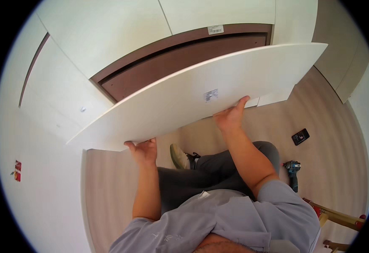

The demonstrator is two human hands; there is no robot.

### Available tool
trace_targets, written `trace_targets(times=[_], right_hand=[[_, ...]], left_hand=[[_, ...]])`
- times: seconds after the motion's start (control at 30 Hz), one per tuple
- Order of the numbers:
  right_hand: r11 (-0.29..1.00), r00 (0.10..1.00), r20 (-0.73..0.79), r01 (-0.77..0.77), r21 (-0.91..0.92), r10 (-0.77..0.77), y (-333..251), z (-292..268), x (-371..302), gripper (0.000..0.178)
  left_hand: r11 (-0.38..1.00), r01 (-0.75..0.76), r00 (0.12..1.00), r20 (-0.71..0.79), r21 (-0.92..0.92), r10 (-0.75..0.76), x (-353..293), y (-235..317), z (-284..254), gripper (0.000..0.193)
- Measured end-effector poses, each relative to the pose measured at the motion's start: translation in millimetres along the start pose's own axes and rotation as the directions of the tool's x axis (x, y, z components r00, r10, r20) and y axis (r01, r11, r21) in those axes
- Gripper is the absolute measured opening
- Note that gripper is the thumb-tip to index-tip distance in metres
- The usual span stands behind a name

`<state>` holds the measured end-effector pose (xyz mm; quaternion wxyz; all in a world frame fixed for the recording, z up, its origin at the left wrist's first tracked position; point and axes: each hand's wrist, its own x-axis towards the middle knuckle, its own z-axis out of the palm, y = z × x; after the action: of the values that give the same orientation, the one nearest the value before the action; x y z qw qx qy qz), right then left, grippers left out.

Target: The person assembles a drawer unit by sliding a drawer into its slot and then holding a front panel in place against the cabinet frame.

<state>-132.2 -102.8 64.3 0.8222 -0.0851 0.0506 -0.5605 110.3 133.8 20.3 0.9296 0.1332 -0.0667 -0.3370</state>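
The person wears a grey short-sleeved shirt [235,213] with loose sleeves [280,195], a small pale marking [166,237] on the front and a whitish tag [204,195] near the hem. The trousers [182,181] are dark grey; one shoe [178,156] shows a pale sole. Both hands [231,119] are bare.

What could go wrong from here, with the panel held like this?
1. The left hand and right hand both grip the white panel along its near edge, so the far edge might tip.
2. The panel's right end extends well past the right hand; it could swing and scuff the cabinet front.
3. If it slips, it might land on the shoe near that edge.
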Motion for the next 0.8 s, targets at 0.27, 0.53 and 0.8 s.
trace_targets(times=[0.27,0.53,0.8], right_hand=[[0.951,0.988,-0.003,0.147,-0.274,-0.153,-71,-41,99,0.089],[0.94,0.99,-0.132,-0.01,-0.342,-0.038,-46,-69,164,0.088],[0.861,0.991,-0.133,-0.09,-0.501,0.026,-49,-85,188,0.102]], left_hand=[[0.99,-0.134,0.988,0.083,0.042,0.13,103,16,-19,0.094],[0.993,-0.094,0.996,0.0,0.067,0.095,188,2,-37,0.096],[1.0,-0.024,0.996,-0.087,-0.015,0.023,217,-4,-35,0.098]])
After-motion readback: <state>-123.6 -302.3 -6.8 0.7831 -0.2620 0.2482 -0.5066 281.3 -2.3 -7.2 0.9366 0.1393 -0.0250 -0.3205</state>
